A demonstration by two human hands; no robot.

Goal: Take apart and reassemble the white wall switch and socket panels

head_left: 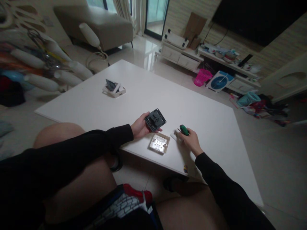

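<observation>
My left hand [140,126] grips a dark square socket module [155,119] and holds it just above the white table [134,95]. Below it, near the table's front edge, lies a white mounting box [159,142], open side up. My right hand [190,140] is closed round a green-handled screwdriver [184,129], whose tip points down at a small white plate [175,135] on the table beside the box.
A second white box with a dark part [113,87] rests on the table's far left. A beige sofa [100,22], a low TV shelf [206,57], a pink basket [202,77] and a fan [218,81] stand beyond. My bare knees are below the table edge.
</observation>
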